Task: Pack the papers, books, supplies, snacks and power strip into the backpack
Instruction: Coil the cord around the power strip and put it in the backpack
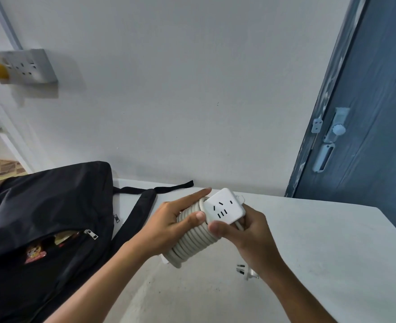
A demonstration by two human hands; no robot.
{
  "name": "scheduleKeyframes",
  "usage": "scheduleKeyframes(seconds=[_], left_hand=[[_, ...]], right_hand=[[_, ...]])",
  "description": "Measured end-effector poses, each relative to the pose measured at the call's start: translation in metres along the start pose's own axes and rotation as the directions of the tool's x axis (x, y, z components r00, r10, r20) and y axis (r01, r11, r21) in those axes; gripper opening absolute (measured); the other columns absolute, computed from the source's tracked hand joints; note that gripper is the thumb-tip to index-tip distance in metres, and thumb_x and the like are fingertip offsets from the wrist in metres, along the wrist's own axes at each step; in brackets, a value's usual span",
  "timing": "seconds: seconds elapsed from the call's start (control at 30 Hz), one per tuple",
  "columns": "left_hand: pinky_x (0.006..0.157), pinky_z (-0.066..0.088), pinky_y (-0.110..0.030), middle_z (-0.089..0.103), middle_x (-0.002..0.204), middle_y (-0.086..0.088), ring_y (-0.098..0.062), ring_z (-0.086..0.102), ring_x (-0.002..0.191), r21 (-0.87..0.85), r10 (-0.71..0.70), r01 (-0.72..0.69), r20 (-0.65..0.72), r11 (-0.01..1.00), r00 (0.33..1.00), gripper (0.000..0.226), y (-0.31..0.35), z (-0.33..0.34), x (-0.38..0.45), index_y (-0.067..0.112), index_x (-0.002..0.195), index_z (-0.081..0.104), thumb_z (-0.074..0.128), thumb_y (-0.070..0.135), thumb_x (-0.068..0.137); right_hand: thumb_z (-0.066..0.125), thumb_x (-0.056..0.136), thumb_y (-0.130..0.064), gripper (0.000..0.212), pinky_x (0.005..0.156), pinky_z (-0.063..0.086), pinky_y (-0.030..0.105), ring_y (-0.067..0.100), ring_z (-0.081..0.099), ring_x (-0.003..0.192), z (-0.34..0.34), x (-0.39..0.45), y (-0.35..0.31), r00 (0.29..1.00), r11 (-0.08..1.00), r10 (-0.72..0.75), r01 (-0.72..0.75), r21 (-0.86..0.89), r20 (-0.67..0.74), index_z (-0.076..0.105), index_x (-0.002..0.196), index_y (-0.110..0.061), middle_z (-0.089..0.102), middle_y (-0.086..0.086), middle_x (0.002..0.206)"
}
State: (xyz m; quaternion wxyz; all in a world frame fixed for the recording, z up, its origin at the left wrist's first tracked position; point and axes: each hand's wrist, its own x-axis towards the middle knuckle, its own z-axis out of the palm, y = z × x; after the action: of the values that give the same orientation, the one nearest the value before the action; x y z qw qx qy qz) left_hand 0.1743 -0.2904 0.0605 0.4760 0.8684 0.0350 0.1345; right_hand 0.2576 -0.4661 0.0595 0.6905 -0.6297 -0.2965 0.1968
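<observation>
Backpack (40,217) holds snack packets (35,254); both hands (169,224) grip coiled power strip (223,207).

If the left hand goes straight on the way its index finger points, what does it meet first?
The left hand points up and right past the power strip; probably the white wall behind the table edge comes first, though depth is unclear.

Backpack (40,217) left on table (320,252) (power strip (223,209) right), wall behind.
</observation>
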Motion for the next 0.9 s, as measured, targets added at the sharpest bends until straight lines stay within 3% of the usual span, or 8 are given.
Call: scheduleKeyframes(seconds=[0.17,0.23,0.33,0.43,0.57,0.67,0.73,0.9], left_hand=[[0.106,0.042,-0.041,0.056,0.135,0.018,-0.004,0.052,0.126,-0.054,0.012,-0.012,-0.009,0.998,1.0,0.074,0.003,0.004,-0.002,0.035,0.14,0.047,0.045,0.077,0.079],[0.103,0.045,-0.042,0.062,0.13,0.012,-0.009,0.057,0.121,-0.095,0.009,-0.01,-0.009,0.995,1.0,0.064,0.007,0.005,0.0,0.032,0.136,0.052,0.05,0.068,0.083],[0.094,0.051,-0.04,0.069,0.116,0.005,-0.015,0.065,0.107,-0.164,-0.018,0.014,-0.024,0.986,1.0,0.041,0.008,0.004,0.004,0.035,0.121,0.063,0.054,0.053,0.085],[0.091,0.053,-0.039,0.071,0.11,0.005,-0.015,0.067,0.101,-0.143,-0.045,0.036,-0.059,0.989,0.997,0.04,-0.001,0.003,0.006,0.033,0.117,0.065,0.057,0.053,0.083],[0.087,0.055,-0.037,0.072,0.102,0.015,-0.003,0.068,0.093,-0.013,-0.132,0.132,-0.173,0.991,0.976,0.048,-0.02,0.0,0.008,0.041,0.117,0.063,0.056,0.065,0.076],[0.078,0.057,-0.035,0.072,0.092,0.016,0.001,0.067,0.082,0.173,-0.195,0.242,-0.252,0.955,0.948,0.054,-0.034,-0.004,0.009,0.049,0.119,0.057,0.048,0.077,0.073],[0.074,0.056,-0.034,0.071,0.087,0.015,0.001,0.065,0.079,0.288,-0.202,0.28,-0.271,0.916,0.941,0.053,-0.036,-0.004,0.009,0.054,0.119,0.051,0.044,0.08,0.074],[0.075,0.054,-0.032,0.068,0.085,0.008,-0.009,0.064,0.079,0.499,-0.206,0.287,-0.212,0.818,0.955,0.066,-0.035,0.0,0.008,0.047,0.128,0.048,0.039,0.084,0.074]], right_hand=[[0.079,0.066,-0.022,0.018,0.054,0.045,0.012,0.0,0.063,0.061,0.011,-0.005,-0.007,0.997,0.999,-0.024,0.026,0.022,-0.075,0.071,0.081,-0.017,0.069,-0.011,0.063],[0.077,0.074,-0.019,0.009,0.048,0.039,0.009,-0.002,0.055,0.051,0.012,-0.004,-0.009,0.995,0.999,-0.04,0.037,-0.034,-0.097,0.068,0.075,-0.016,0.059,-0.016,0.051],[0.077,0.074,-0.045,0.025,0.049,0.038,0.015,0.002,0.052,0.05,0.011,-0.001,-0.01,0.994,0.976,-0.024,0.001,-0.218,-0.103,0.069,0.073,-0.022,0.06,-0.01,0.053],[0.061,0.076,-0.066,0.049,0.048,0.042,0.019,0.003,0.055,0.051,0.008,-0.005,-0.011,0.992,0.927,0.125,-0.112,-0.357,0.013,0.067,0.097,-0.022,0.063,-0.006,0.062],[0.058,0.094,-0.023,0.019,0.048,0.049,0.021,0.01,0.06,0.048,0.0,-0.014,-0.01,0.93,0.855,0.336,-0.233,-0.464,0.151,0.053,0.112,-0.021,0.063,0.007,0.071],[0.053,0.092,-0.001,0.027,0.053,0.053,0.026,0.016,0.065,0.053,-0.004,-0.022,-0.008,0.919,0.855,0.353,-0.241,-0.459,0.176,0.052,0.114,-0.017,0.062,0.009,0.08],[0.053,0.091,0.003,0.034,0.059,0.055,0.028,0.02,0.069,0.06,-0.005,-0.026,-0.006,0.916,0.882,0.354,-0.259,-0.395,0.191,0.052,0.113,-0.024,0.063,0.008,0.083],[0.058,0.082,-0.007,0.016,0.07,0.056,0.034,0.024,0.068,0.07,-0.002,-0.023,-0.005,0.897,0.939,0.341,-0.338,-0.062,0.28,0.073,0.088,-0.006,0.069,0.011,0.072]])
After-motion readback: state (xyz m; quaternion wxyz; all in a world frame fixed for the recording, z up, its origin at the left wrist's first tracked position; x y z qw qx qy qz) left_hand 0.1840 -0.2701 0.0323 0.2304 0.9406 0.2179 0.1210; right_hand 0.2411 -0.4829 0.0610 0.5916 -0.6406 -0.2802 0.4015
